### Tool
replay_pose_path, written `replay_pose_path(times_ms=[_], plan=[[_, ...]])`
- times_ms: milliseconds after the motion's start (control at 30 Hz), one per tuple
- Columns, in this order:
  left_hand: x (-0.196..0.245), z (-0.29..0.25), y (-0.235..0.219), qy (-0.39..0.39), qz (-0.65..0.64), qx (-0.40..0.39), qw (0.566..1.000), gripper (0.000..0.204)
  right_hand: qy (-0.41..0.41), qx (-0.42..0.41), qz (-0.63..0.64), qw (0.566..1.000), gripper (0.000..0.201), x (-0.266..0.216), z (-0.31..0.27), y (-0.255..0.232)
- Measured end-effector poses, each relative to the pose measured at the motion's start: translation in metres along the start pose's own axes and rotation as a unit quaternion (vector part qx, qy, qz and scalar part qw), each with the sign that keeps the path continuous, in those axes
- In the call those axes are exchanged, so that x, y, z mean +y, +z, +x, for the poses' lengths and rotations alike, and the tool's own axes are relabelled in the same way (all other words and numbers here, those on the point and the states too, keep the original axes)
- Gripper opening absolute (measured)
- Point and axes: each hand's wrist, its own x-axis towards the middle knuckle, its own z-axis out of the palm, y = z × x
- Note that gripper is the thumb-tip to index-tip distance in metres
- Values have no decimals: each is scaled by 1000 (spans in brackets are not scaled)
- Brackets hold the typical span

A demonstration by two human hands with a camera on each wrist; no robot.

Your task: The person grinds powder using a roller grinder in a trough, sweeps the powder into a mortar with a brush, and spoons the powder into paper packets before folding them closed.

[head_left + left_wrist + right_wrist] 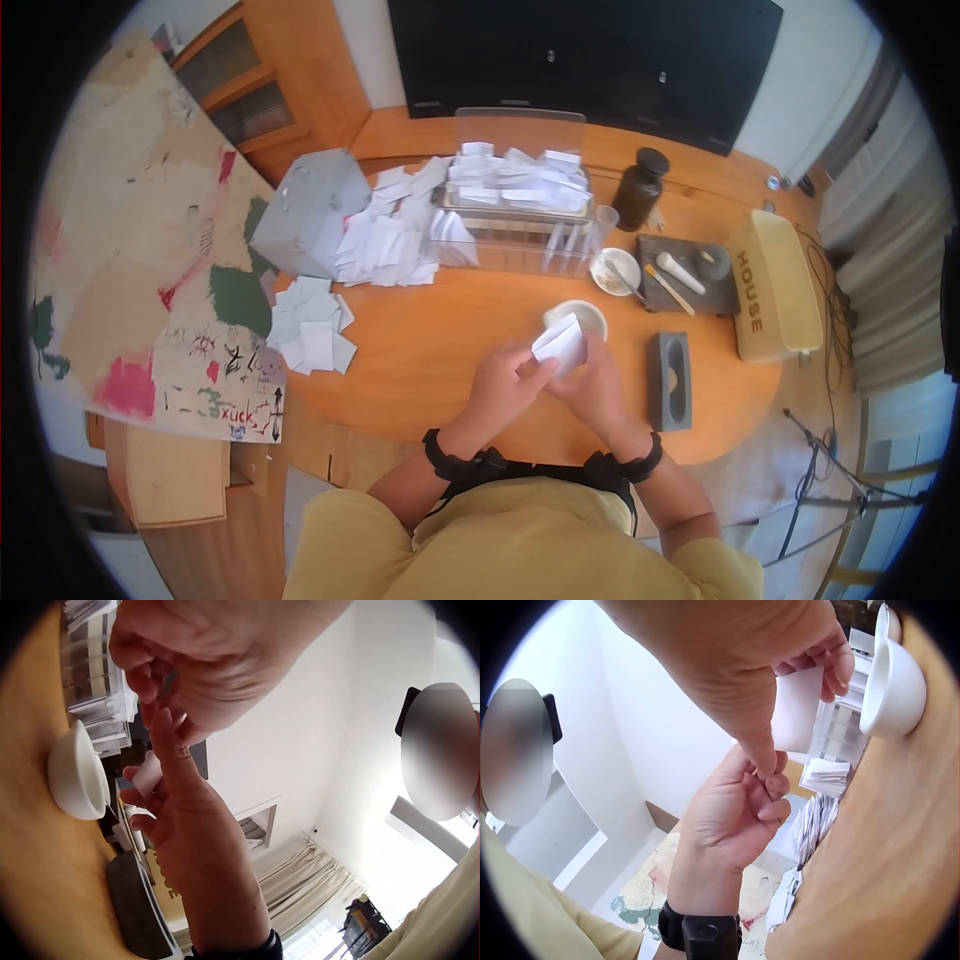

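Note:
Both hands hold a small folded white paper packet above the table's near side. My left hand pinches its left edge between thumb and fingers. On the other side, my right hand grips the packet with its fingers behind the paper. The two thumbs meet close together at the lower edge in the right wrist view. Just beyond the packet stands a white bowl, partly covered by the paper and fingers in the head view. What the packet contains is hidden.
Paper packets lie in piles beside a grey metal box and fill a clear rack. To the right are a white dish, a dark slab with a pestle, a stone trough, a jar and a yellow bin.

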Motion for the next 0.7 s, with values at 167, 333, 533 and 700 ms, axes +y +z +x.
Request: replay_pose_path(times_ms=[167, 333, 533, 700], plan=[[-77, 17, -39, -153, -88, 46, 983, 28, -20, -51, -46, 997, 94, -18, 0, -9], [-137, 90, -166, -106, 175, 136, 969, 34, 0, -31, -56, 998, 90, -5, -26, -44], [-157, 167, -249, -116, 423, 170, 882, 34, 74, 0, -97, 992, 87, 27, -66, -75], [-149, 174, -216, -141, 480, 164, 850, 40, 149, 23, -61, 987, 85, 29, -74, -92]])
